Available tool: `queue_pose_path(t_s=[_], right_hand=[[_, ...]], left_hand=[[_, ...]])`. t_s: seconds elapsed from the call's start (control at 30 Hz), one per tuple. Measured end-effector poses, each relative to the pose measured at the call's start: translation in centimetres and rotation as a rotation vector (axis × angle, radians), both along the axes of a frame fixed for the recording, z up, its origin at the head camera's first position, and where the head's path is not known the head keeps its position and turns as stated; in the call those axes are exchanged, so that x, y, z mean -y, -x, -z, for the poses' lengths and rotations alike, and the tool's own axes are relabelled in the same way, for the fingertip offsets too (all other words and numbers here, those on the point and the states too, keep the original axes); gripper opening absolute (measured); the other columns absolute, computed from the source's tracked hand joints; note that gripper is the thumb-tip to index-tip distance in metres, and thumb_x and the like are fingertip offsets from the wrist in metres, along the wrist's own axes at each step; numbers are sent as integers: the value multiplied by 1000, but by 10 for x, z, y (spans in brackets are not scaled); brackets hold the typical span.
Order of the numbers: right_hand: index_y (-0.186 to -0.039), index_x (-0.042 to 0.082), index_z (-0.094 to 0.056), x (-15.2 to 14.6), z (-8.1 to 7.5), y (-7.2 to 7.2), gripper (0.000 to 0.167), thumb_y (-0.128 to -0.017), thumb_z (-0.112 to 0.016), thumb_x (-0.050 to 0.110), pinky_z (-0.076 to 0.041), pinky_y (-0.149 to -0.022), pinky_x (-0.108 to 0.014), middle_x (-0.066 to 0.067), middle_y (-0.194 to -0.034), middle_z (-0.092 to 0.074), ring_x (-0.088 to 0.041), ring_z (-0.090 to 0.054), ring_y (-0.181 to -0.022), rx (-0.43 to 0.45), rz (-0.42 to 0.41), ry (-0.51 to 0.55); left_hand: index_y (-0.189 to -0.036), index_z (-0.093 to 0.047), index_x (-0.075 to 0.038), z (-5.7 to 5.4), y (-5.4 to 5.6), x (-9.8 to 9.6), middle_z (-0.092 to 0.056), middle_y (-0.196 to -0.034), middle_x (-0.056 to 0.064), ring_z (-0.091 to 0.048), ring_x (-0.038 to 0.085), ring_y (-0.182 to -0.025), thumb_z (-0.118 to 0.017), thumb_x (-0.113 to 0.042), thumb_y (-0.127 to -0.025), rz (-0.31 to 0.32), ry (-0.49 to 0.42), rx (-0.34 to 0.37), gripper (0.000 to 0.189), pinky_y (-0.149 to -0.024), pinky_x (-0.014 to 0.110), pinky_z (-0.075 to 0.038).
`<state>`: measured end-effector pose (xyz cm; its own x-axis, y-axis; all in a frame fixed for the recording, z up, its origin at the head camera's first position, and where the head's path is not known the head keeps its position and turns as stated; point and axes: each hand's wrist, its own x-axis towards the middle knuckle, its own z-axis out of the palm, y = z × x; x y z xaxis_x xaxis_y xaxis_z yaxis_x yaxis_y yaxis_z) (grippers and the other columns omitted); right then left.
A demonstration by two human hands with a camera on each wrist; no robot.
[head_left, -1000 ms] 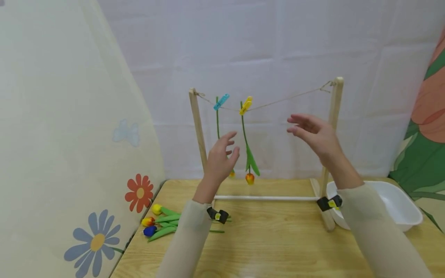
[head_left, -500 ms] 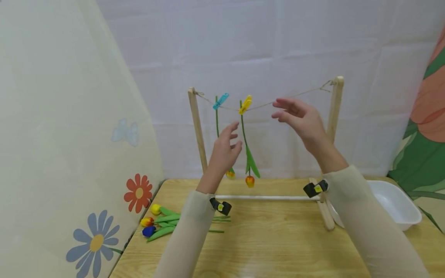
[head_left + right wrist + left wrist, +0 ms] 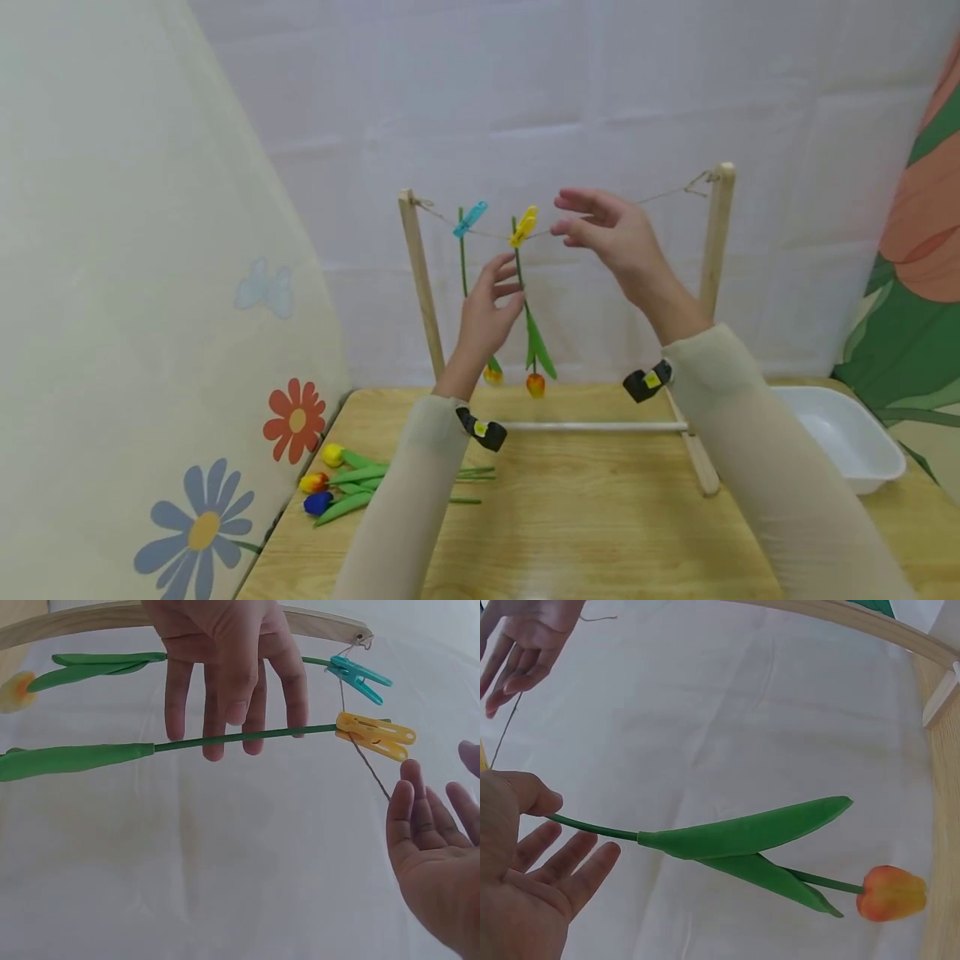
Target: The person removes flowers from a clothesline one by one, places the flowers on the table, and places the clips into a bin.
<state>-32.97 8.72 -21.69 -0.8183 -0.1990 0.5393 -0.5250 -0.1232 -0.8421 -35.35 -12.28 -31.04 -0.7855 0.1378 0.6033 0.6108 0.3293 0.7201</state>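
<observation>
Two artificial tulips hang head down from a string [image 3: 491,234] tied between wooden posts. A yellow clothespin [image 3: 375,737] clips the nearer orange-yellow tulip [image 3: 891,893] by its stem end; a blue clothespin [image 3: 470,219] holds the other tulip [image 3: 109,666]. My left hand [image 3: 487,321] is at the nearer tulip's upper stem, thumb on one side and spread fingers on the other, without closing round it. To the right of the yellow clothespin, my right hand [image 3: 615,242] is level with the string, fingers extended and apart, nothing in them. Its fingertips come near the clothespin in the right wrist view.
Several loose tulips, including a blue tulip [image 3: 318,503], lie at the table's left under my left forearm. A white basin [image 3: 851,437] stands behind my right sleeve. The rack's right post [image 3: 717,242] and white crossbar [image 3: 592,427] are close by.
My right hand has moved left and up along the string toward the yellow clothespin. My left hand has risen slightly and come to the nearer tulip's stem. The hanging tulips stay clipped.
</observation>
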Motion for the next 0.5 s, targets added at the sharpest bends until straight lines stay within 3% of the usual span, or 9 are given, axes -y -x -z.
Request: queue_pose_path(t_s=[0.13,0.5], right_hand=[[-144,-2,-52,7,-4,0,48,-99,-65,7,-58,-90,-29,-17,-140,-59,-18,-69,-101,13,23,-33],[-141,0,-56,28,-9,2,45,-98,-66,8,-58,-92,-33,-15,-136,-62,-23,-68,-105,76,60,-87]], left_hand=[[-147,-46,-7,1,2,-4,-62,-132,24,-68,34,-113,-62,4,-96,39,-48,-7,55,-87,42,-60],[-143,-51,-4,2,-1,-9,-67,-116,23,-70,36,-101,-64,9,-93,34,-148,6,53,-81,33,-61]])
